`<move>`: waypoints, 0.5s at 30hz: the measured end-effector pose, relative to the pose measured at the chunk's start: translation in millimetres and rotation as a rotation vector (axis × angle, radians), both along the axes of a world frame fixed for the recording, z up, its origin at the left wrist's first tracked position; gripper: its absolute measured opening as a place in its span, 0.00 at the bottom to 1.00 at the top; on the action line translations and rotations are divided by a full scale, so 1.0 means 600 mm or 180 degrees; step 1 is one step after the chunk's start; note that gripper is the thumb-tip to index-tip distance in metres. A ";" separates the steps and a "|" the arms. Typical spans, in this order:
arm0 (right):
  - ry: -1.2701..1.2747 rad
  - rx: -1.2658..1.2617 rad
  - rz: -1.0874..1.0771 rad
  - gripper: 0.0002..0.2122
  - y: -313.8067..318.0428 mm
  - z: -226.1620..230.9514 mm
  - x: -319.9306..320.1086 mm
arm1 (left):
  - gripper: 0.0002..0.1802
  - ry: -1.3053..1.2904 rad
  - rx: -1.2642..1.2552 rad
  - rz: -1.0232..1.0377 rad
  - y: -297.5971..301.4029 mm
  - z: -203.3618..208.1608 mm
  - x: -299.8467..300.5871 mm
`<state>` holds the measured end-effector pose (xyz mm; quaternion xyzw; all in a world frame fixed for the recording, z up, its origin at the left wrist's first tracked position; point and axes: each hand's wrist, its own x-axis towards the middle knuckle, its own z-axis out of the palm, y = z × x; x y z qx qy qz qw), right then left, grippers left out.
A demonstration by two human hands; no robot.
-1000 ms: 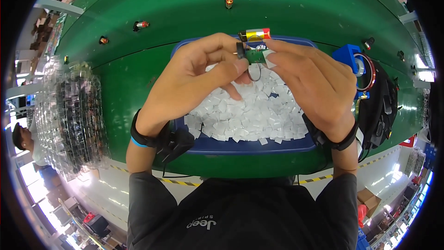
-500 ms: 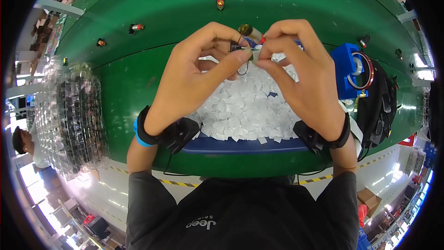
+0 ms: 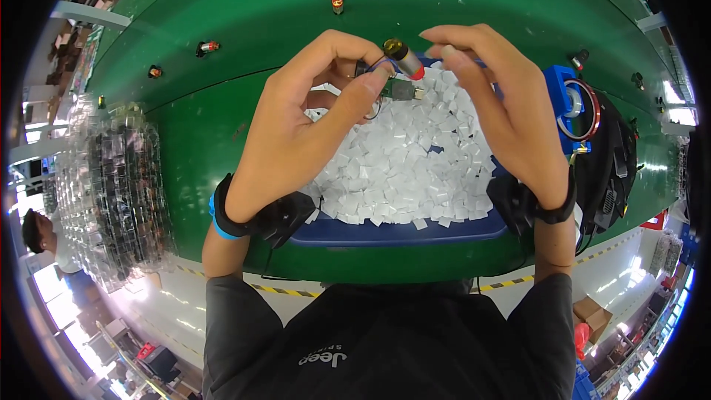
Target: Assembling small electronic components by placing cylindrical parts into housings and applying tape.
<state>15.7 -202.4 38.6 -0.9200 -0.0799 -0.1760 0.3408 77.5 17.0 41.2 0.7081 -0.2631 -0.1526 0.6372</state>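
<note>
Above a heap of small white paper-like squares (image 3: 400, 170) in a blue tray (image 3: 400, 235), my left hand (image 3: 296, 118) pinches a small wired assembly between thumb and fingers. Its silver cylinder (image 3: 406, 61) has a red end and a dark, yellowish end. Beside it, a small circuit board (image 3: 401, 90) with a metal plug sticks out past my left fingertips, and thin dark wires loop below the thumb. My right hand (image 3: 507, 92) is open to the right of the assembly, touching nothing, its thumb and fingers apart.
Several similar small assemblies lie around the green table, one (image 3: 337, 0) at the far side. To the right are a blue tape dispenser (image 3: 557, 100) and a black bag (image 3: 611, 170). Stacked clear plastic trays (image 3: 111, 192) stand at left, with a person (image 3: 44, 235) beyond.
My right hand has let go of the assembly, moved right and opened. The circuit board and the cylinder's red end now show more fully. My left hand keeps its hold.
</note>
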 end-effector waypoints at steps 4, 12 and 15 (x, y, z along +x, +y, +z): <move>-0.0044 0.1440 0.0472 0.11 0.028 0.006 -0.005 | 0.06 -0.0105 0.0045 -0.0074 -0.001 -0.004 0.001; -0.0298 0.0793 0.0651 0.16 0.024 0.004 -0.011 | 0.05 0.0408 0.0568 -0.0020 0.002 0.000 -0.010; -0.0827 -0.0089 0.0898 0.17 0.013 0.015 -0.002 | 0.09 0.0694 -0.0289 -0.0574 0.013 -0.009 0.010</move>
